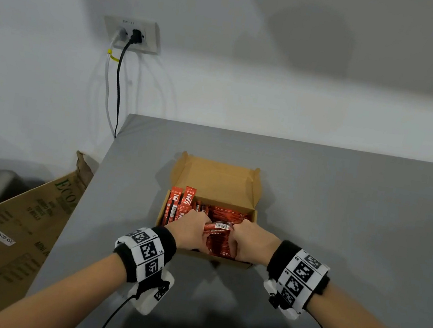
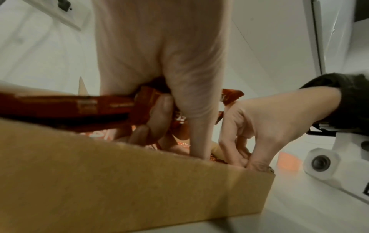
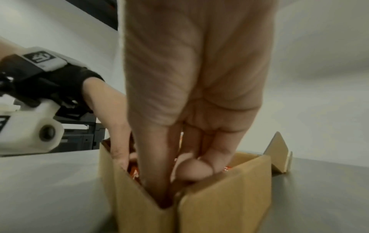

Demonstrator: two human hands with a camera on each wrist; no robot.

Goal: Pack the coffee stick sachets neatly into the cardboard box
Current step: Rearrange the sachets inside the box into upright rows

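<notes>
Between the two hands, a red coffee stick (image 1: 218, 226) lies sideways, one end in each. The left hand (image 1: 188, 231) and right hand (image 1: 250, 242) both pinch it, equally near, just above the sticks (image 1: 230, 216) filling the open box (image 1: 217, 176) beneath them.

One cardboard box (image 1: 215, 180) stands open at the middle of the grey surface (image 1: 343, 211). Two red sachets (image 1: 180, 203) stand up on end at its 9 o'clock side; one more sachet (image 1: 218, 226) lies across the top between two hands (image 1: 189, 231). The rest in the box are too heaped to count. At 10 o'clock, one wall socket (image 1: 132, 34) carries two plugs.
</notes>
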